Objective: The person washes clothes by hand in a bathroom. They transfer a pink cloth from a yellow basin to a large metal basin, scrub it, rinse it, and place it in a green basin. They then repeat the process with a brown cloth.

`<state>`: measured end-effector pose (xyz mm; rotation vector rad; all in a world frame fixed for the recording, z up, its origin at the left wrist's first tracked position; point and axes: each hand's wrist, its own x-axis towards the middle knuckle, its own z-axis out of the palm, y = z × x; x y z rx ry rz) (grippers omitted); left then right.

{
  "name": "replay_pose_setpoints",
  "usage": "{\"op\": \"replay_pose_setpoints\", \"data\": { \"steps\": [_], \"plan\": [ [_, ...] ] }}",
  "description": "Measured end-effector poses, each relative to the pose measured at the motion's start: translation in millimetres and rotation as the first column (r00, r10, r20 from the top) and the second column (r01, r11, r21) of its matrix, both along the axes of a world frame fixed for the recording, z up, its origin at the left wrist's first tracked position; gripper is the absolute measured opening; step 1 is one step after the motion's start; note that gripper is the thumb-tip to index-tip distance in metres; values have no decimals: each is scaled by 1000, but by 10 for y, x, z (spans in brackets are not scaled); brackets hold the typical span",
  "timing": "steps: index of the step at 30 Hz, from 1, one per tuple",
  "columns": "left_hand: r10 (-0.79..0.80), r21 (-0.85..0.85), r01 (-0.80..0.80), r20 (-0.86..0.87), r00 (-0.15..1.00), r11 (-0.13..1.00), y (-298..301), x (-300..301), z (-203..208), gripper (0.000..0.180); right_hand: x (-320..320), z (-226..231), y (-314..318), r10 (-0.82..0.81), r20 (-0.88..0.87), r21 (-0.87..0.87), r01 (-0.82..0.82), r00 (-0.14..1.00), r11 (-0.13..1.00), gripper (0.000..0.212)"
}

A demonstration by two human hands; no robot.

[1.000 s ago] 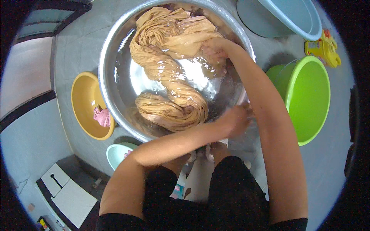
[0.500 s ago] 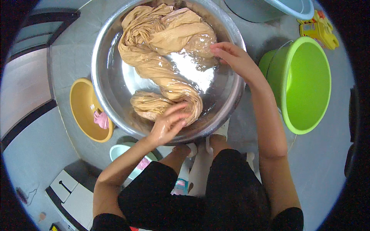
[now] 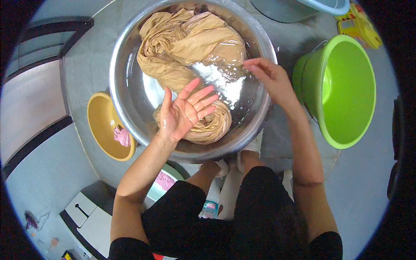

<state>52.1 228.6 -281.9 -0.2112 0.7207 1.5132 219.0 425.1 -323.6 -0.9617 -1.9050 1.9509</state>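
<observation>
A long tan cloth (image 3: 208,32), wet and twisted, lies in water inside a large round metal basin (image 3: 113,82). Its upper part is bunched at the far side, and its near end curls round close to the front rim. Above that near coil, my left hand (image 3: 184,115) is open with the palm up and the wet fingers spread, holding nothing and hiding part of the cloth. Over the basin's right side hangs my right hand (image 3: 275,82), fingers loosely stretched toward the cloth's far bunch. I see nothing in it; its fingertips are by the cloth's edge, and contact is unclear.
At the right stands a green bucket (image 3: 327,125), with yellow bottles (image 3: 359,30) beyond it and a pale blue tub (image 3: 286,15) at the back. Left of the basin sits a yellow bowl (image 3: 97,130) holding pink cloth; a mint bowl (image 3: 173,173) with pink cloth is by my leg.
My left hand has lifted off the near coil of cloth and turned palm up with fingers spread. My right hand has shifted only slightly, remaining at the basin's right side.
</observation>
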Motion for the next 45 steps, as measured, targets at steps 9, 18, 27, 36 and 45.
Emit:
{"op": "replay_pose_setpoints", "data": {
  "steps": [9,18,27,36,45],
  "plan": [
    [-82,23,81,21,996,996,109,60,4,71,-130,-35,-276,327,-39,-406,-314,944,858,29],
    [-87,44,83,83,993,996,115,88,-21,74,-245,43,-534,117,-60,238,-100,991,966,39],
    [-88,78,80,101,991,994,85,72,-27,73,-277,70,-581,68,-64,268,-49,996,962,30],
    [-66,41,61,121,990,997,60,93,-38,70,-275,200,-543,183,-21,665,-123,983,737,16],
    [-71,49,66,99,993,997,102,99,-25,66,-282,58,-564,31,-154,396,33,988,917,5]
  ]
}}
